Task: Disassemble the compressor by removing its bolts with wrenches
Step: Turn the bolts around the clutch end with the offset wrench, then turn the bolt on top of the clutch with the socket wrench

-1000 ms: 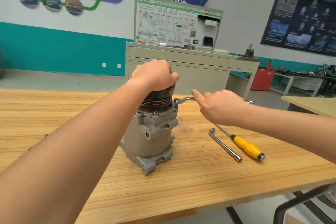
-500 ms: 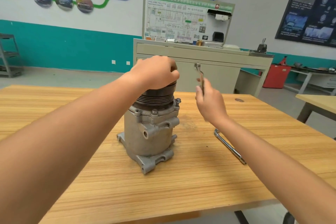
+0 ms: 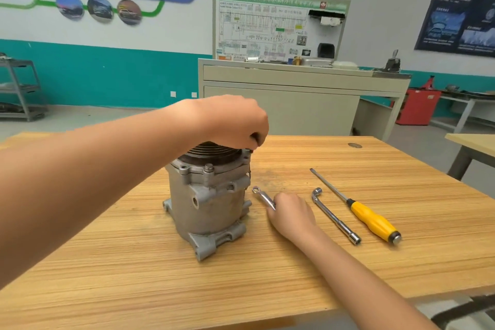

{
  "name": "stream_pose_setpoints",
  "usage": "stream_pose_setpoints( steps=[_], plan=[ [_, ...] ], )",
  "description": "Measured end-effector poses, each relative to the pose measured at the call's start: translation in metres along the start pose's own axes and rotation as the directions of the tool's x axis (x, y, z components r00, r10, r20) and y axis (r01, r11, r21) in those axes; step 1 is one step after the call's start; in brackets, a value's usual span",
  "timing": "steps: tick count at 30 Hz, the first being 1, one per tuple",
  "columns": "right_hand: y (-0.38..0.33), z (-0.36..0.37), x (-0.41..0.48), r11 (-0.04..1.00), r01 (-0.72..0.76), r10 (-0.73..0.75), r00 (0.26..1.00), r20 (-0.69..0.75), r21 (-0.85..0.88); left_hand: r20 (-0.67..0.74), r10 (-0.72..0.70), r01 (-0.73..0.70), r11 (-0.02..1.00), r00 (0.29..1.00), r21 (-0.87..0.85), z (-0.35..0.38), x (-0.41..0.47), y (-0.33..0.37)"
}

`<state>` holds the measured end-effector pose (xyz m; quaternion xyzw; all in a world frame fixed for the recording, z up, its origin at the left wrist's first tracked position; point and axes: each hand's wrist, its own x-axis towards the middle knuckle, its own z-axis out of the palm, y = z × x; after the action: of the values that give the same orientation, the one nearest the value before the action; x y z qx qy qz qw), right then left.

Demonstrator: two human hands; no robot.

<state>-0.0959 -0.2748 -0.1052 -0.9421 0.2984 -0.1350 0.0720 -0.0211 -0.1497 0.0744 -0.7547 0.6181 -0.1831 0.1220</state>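
Note:
The grey metal compressor (image 3: 206, 203) stands upright on the wooden table (image 3: 267, 276), with its black grooved pulley on top. My left hand (image 3: 233, 122) hovers over the pulley's right rim, its fingertips curled and pinching a small dark bolt (image 3: 254, 140) just above the housing's top flange. My right hand (image 3: 292, 213) rests on the table just right of the compressor and grips a small silver ring wrench (image 3: 261, 195). The wrench's ring end lies on the wood and points toward the compressor. Another bolt head (image 3: 209, 167) shows on the front flange.
An L-shaped socket wrench (image 3: 334, 215) and a yellow-handled screwdriver (image 3: 372, 218) lie side by side to the right of my right hand. Behind the table stands a grey cabinet (image 3: 281, 104) with a wiring display board. A second table edge (image 3: 471, 142) is at the far right.
My right hand has come down from the compressor's top, wrench in hand, to the tabletop beside it. My left hand has shifted from gripping the pulley to pinching at its right rim.

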Motion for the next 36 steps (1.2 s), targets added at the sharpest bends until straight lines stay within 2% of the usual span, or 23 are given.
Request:
stream_pose_setpoints(
  steps=[2,4,6,8,10,11,13,15,17,19,21,25,32,34,36],
  plan=[
    [-0.001,0.005,-0.002,1.0,0.016,-0.016,0.999,-0.043,0.0,-0.137,-0.075,0.045,0.977,0.988,-0.21,-0.016,-0.001,-0.008],
    [0.001,0.007,-0.004,0.999,0.031,-0.031,0.997,-0.071,0.012,-0.327,-0.153,0.031,0.936,0.932,-0.35,-0.033,-0.012,-0.019],
    [0.005,0.009,-0.003,0.998,0.044,-0.04,0.996,-0.08,0.038,-0.47,-0.246,0.032,0.908,0.848,-0.418,-0.039,-0.037,-0.03],
    [0.008,0.01,-0.003,0.996,0.041,-0.034,0.996,-0.082,0.077,-0.53,-0.332,0.072,0.89,0.781,-0.451,-0.029,-0.076,-0.04],
    [0.01,0.01,-0.002,0.992,0.03,-0.021,0.997,-0.077,0.12,-0.483,-0.486,0.211,0.829,0.728,-0.517,0.001,-0.124,-0.05],
    [0.01,0.01,-0.001,0.99,0.024,-0.014,0.997,-0.075,0.14,-0.42,-0.592,0.31,0.763,0.688,-0.567,0.022,-0.15,-0.055],
    [0.011,0.01,0.0,0.985,0.005,0.005,0.998,-0.058,0.17,-0.204,-0.785,0.511,0.552,0.586,-0.659,0.075,-0.201,-0.057],
    [0.011,0.009,0.0,0.983,-0.007,0.016,0.999,-0.042,0.186,0.025,-0.866,0.639,0.349,0.499,-0.686,0.127,-0.243,-0.051],
    [0.01,0.01,0.001,0.98,-0.005,0.013,0.999,-0.037,0.199,0.101,-0.886,0.689,0.275,0.452,-0.67,0.162,-0.264,-0.044],
    [0.009,0.009,0.001,0.978,-0.007,0.012,1.0,-0.023,0.207,0.087,-0.893,0.705,0.286,0.442,-0.648,0.181,-0.265,-0.042],
    [0.009,0.008,0.0,0.971,-0.017,0.021,1.0,-0.016,0.238,0.042,-0.893,0.731,0.338,0.447,-0.592,0.19,-0.254,-0.042],
    [0.01,0.01,0.0,0.962,-0.006,0.019,0.999,-0.046,0.275,0.015,-0.857,0.791,0.469,0.516,-0.393,0.205,-0.221,-0.049],
    [-0.001,0.013,-0.003,0.966,-0.003,0.021,0.998,-0.067,0.259,0.027,-0.872,0.861,0.477,0.488,-0.175,0.209,-0.207,-0.068],
    [-0.008,0.015,-0.003,0.959,0.006,0.015,0.997,-0.073,0.284,-0.053,-0.882,0.847,0.466,0.469,-0.254,0.206,-0.202,-0.064],
    [-0.011,0.013,-0.005,0.933,0.004,0.04,0.992,-0.116,0.359,-0.189,-0.887,0.756,0.459,0.422,-0.467,0.2,-0.186,-0.053]
  ],
)
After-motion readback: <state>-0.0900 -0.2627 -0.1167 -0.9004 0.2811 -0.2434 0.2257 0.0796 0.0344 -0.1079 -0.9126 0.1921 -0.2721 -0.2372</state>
